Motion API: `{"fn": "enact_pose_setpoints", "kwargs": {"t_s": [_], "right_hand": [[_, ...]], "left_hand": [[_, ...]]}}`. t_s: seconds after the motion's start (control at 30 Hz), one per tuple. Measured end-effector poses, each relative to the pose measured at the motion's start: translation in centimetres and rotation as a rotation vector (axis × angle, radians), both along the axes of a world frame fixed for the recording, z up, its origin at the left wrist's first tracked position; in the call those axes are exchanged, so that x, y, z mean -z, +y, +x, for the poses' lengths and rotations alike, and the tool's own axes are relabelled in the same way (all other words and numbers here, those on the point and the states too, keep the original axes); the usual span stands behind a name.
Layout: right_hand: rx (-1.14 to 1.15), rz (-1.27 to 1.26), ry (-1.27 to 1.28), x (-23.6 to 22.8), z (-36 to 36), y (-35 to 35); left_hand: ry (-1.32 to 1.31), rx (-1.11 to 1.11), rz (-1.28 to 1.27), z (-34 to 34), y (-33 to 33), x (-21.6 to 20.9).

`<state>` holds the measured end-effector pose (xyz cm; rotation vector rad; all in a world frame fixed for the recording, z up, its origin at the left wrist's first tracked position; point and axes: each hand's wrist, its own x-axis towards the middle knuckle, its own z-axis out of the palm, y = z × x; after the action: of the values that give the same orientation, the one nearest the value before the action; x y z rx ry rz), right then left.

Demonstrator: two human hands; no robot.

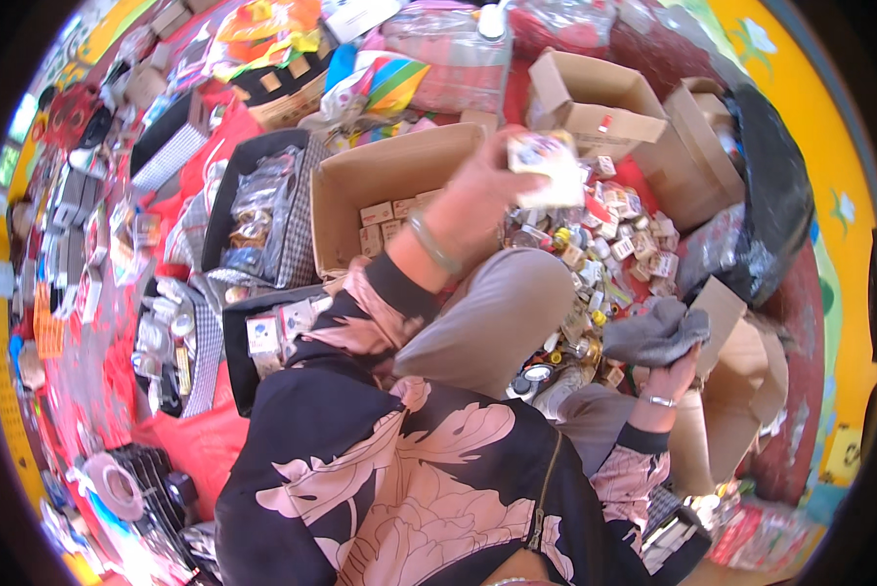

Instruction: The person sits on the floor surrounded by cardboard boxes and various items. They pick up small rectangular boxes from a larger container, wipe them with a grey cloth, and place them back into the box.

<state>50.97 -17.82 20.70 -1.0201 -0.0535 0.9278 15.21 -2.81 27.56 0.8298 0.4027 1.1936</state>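
My left hand (pixel 497 178) is raised over the heap, gripping a white box (pixel 548 171) with coloured print that is slightly blurred. Below and beyond it spreads a pile of small boxes and bottles (pixel 595 244), some with yellow or black caps. Lower right, my right hand (pixel 675 369) is closed on a grey sock-like cloth (pixel 655 332); its fingers are partly hidden behind the cloth. An open cardboard box (pixel 333 186) stands by my left forearm, with small white-and-red boxes (pixel 380 227) on its bottom.
My bent knee (pixel 507 303) rises between my arms. More cardboard boxes (pixel 595 93) and a black plastic bag (pixel 770 195) stand at the far right. Dark bins with checked sides (pixel 306 205) hold packets on the left. Red sheeting (pixel 184 430) covers the floor there.
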Motion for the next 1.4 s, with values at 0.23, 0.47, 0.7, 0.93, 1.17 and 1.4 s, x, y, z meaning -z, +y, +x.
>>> {"fn": "enact_pose_setpoints", "kwargs": {"t_s": [0.23,0.47,0.7,0.93,1.17,1.4], "right_hand": [[-0.135,-0.129,-0.097,1.8,-0.9,0.4],[-0.231,-0.213,-0.052,3.0,-1.9,2.7],[-0.174,-0.322,-0.111,2.3,-4.3,3.6],[-0.194,-0.367,-0.125,2.0,-5.2,4.3],[-0.201,-0.363,-0.100,2.6,-4.4,3.7],[-0.260,-0.351,-0.138,2.8,-4.0,3.7]], "left_hand": [[0.680,-0.366,-0.182,-12.7,7.9,11.1],[1.662,-0.194,-0.148,-11.5,11.3,24.0],[1.700,-0.179,0.111,-8.6,11.6,30.3],[1.781,-0.198,0.183,-6.8,13.4,35.7],[1.649,-0.246,0.130,-6.8,11.8,31.7],[1.715,-0.235,0.278,-7.3,12.0,34.2]]}}
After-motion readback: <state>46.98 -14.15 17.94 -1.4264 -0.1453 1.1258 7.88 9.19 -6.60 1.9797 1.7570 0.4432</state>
